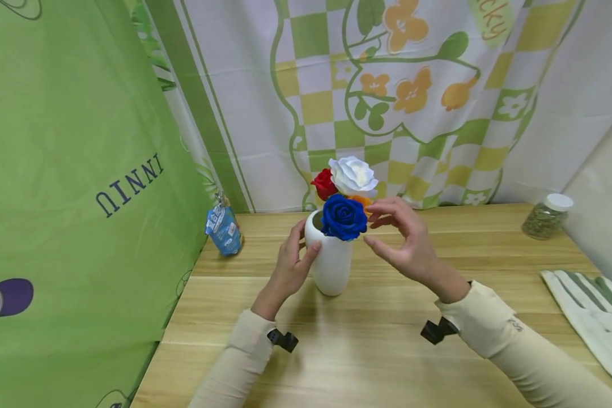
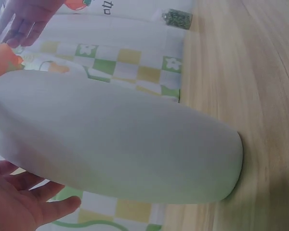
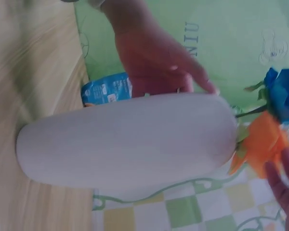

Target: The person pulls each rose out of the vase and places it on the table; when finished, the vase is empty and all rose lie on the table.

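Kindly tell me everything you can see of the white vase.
The white vase is tall, plain and smooth, perhaps ceramic, with rounded shoulders, an open mouth and a narrower base. It stands upright on the wood-grain table, with flowers rising above its mouth. The left hand holds it near the top.

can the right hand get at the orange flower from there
Probably yes: the right hand is beside the orange flower, the right wrist view shows nothing between them, and the blue rose is on the flower's other side.

A pale wood table [image 1: 377,351] stands before a checked, flowered curtain [image 1: 387,107]; green cloth [image 1: 76,113] hangs left; whitish wall [image 1: 604,209] right.
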Motion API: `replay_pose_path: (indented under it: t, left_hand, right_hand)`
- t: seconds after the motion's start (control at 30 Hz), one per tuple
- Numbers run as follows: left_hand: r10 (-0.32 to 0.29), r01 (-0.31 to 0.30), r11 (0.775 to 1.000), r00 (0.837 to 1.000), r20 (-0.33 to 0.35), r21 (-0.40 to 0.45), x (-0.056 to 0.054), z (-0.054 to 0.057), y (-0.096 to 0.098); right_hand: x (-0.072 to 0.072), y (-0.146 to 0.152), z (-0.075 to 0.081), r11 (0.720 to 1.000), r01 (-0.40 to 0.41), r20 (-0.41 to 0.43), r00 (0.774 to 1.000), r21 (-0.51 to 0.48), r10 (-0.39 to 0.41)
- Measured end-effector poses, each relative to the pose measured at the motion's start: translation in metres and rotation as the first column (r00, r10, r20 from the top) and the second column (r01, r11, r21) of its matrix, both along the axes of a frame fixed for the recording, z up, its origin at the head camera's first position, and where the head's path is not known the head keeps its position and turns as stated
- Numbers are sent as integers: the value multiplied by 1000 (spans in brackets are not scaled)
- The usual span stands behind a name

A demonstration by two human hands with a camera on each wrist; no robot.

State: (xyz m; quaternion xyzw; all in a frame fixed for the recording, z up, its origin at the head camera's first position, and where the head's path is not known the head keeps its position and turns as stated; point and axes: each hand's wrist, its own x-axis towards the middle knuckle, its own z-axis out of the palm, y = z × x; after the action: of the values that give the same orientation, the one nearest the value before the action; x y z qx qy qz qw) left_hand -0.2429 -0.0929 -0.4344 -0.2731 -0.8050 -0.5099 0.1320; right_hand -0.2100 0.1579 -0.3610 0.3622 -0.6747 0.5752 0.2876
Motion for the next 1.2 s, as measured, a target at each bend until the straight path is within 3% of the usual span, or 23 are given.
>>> replay_pose_path:
  t: [0.07, 0.17, 0.47, 0.7, 0.83, 1.03, 1.2]
  left_hand:
    - [2, -2, 1000, 1000, 18, 12, 0, 0, 1]
    - [-3, 1, 999, 999, 40, 45, 1, -1, 4]
    - [-2, -1, 998, 999, 49, 65, 2, -3, 8]
    - [22, -25, 998, 999, 43, 65, 3, -4, 9]
    - [36, -39, 997, 998, 42, 71, 4, -6, 10]
    - [42, -45, 996, 998, 39, 76, 4, -6, 10]
    - [38, -40, 996, 999, 34, 78, 4, -6, 10]
  right_hand:
    - [-2, 1, -4, 995, -30, 38, 999, -96, 34]
    - [-7, -1, -10, 980, -8, 126, 991, -197, 33]
    - [-21, -6, -23, 945, 4, 308, 946, -328, 103]
    - [-27, -8, -34, 944, -77, 360, 912, -321, 197]
    - [-29, -11, -37, 957, -128, 378, 899, -262, 223]
    - [-32, -15, -39, 984, -126, 450, 877, -123, 169]
    - [-36, -21, -39, 984, -63, 442, 887, -168, 132]
